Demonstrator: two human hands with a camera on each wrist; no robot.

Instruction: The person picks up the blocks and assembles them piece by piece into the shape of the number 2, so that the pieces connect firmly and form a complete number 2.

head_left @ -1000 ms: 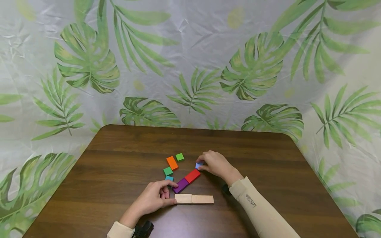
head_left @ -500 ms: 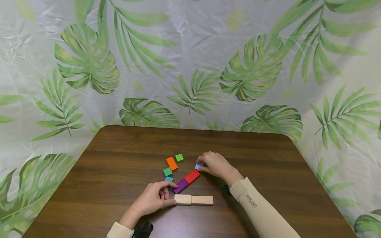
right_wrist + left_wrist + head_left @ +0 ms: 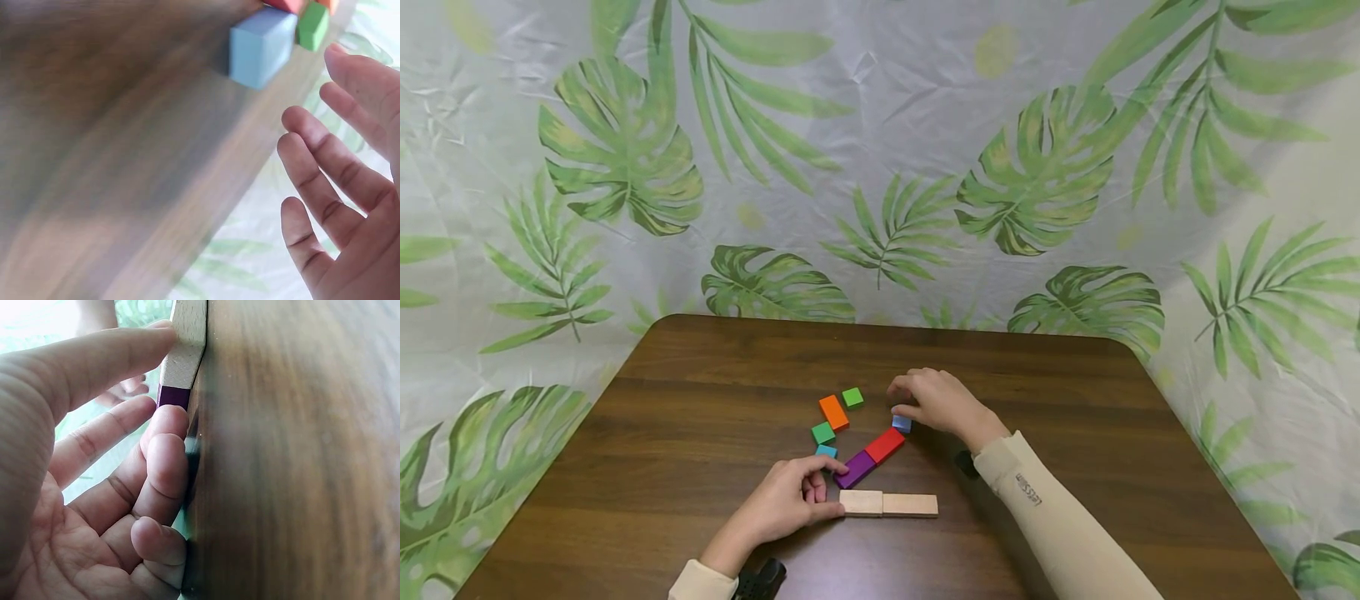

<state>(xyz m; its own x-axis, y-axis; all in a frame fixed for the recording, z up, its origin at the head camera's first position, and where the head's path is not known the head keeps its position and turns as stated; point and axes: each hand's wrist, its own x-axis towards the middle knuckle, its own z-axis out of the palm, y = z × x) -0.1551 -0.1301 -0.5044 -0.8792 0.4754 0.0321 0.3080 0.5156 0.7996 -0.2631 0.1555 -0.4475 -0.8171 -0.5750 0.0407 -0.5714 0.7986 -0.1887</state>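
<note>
The left hand [image 3: 786, 500] rests its thumb against the left end of a pale wooden block [image 3: 861, 502], and its index fingertip touches the purple block [image 3: 855, 469]. In the left wrist view, that hand's [image 3: 112, 456] other fingers are loosely bent. The right hand [image 3: 943, 403] hovers just above and behind the light blue block [image 3: 902, 424], which stands at the far end of the red block [image 3: 884, 445]. The right wrist view has the right hand [image 3: 344, 169] with fingers spread, apart from the blue block [image 3: 259, 47].
A second pale block [image 3: 911, 505] adjoins the first. Left of the red and purple row lie an orange block [image 3: 833, 412], a light green block [image 3: 853, 397], a darker green block [image 3: 823, 433] and a cyan block [image 3: 826, 451]. A leaf-patterned cloth hangs behind the brown table [image 3: 1060, 400].
The right hand has let go of the light blue block and lifted slightly away from it, its fingers parted. The left hand has stayed where it was.
</note>
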